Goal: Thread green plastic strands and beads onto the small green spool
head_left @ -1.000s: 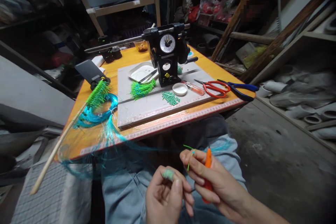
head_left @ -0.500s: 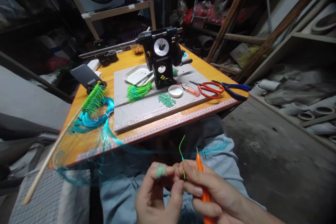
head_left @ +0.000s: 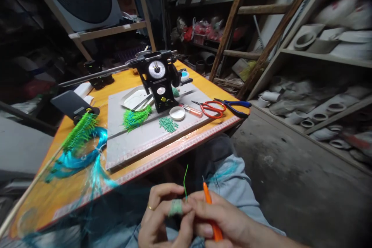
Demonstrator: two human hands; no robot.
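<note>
Gripping an orange tool (head_left: pixel 207 193) just right of a near-upright green strand (head_left: pixel 184 182), the right hand (head_left: pixel 225 214) touches the curled left hand (head_left: pixel 161 221) at the strand's visible base, off the desk's (head_left: pixel 116 81) near edge; whether the left hand pinches it cannot be told.

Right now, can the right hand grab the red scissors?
Probably not freely: the right hand holds the orange tool and meets the left hand at the green strand. Nothing visible blocks the way to the red scissors.
</note>
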